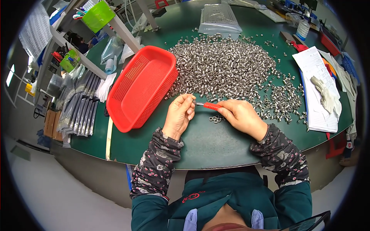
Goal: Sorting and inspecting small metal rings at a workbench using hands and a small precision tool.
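Observation:
In my right hand (242, 116) is a slim tool with a red handle (211, 106) and a short metal shank, pointing left. My left hand (179, 115) pinches a small metal ring (193, 101) between thumb and fingers, mostly hidden by them. The tool's tip meets this ring; whether it sits inside the bore is too small to tell. Just beyond both hands spreads a large heap of short shiny metal rings (223, 65). A few loose rings (216, 119) lie beside my right fingers. Left of my left hand, a red perforated plastic basket (140, 82) rests tilted on the table.
The green table (208, 150) curves around me. Papers on a clipboard (318, 84) carry a white glove (325, 94) at right. Bagged dark parts (79, 111) and white gloves (105, 87) lie left, near a rack post (125, 32). A plastic-wrapped stack (219, 19) stands at the back.

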Motion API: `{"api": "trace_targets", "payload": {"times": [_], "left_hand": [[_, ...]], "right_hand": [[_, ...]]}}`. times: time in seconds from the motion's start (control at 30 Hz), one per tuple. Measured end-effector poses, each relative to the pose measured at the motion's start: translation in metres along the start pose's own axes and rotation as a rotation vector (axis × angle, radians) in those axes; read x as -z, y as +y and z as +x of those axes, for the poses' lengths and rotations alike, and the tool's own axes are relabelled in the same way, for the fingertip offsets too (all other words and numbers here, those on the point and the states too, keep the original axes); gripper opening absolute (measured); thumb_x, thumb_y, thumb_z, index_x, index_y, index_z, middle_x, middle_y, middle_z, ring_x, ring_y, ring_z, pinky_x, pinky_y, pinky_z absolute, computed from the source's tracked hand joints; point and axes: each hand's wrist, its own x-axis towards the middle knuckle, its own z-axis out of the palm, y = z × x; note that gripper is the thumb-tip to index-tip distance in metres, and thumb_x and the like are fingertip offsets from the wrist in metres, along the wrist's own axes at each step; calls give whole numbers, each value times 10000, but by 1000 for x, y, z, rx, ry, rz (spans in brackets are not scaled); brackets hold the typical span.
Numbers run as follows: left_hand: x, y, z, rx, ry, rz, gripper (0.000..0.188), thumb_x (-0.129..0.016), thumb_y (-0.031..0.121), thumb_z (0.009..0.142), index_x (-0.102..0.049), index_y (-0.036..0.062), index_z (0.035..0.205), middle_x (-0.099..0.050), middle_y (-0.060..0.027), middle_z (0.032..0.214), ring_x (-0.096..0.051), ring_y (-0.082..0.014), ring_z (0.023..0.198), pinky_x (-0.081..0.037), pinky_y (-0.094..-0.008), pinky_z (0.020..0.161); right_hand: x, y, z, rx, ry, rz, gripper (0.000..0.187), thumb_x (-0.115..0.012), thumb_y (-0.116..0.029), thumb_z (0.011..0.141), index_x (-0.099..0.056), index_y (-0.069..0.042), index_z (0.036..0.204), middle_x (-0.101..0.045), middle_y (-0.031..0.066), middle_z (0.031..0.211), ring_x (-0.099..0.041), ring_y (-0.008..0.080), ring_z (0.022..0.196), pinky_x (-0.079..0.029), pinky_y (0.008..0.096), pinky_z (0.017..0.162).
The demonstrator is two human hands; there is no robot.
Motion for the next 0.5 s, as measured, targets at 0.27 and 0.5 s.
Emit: {"api": "trace_targets", "payload": {"times": [0.27, 0.5], "left_hand": [[1, -1, -1, 22, 38, 12, 135, -591, 147, 915, -603, 22, 964, -553, -8, 730, -465, -52, 565, -384, -186, 455], [1, 2, -1, 38, 77, 49, 153, -562, 154, 933, -588, 8, 968, -549, -10, 726, -441, -43, 558, -362, -173, 445]], "right_hand": [[1, -1, 0, 60, 44, -137, 232, -575, -258, 883, -655, -60, 973, -641, 108, 807, -630, 299, 712, -504, 406, 620], [0, -2, 1, 151, 112, -260, 198, -614, -259, 852, -649, -87, 946, -586, 70, 712, -616, 266, 637, -491, 380, 546]]}}
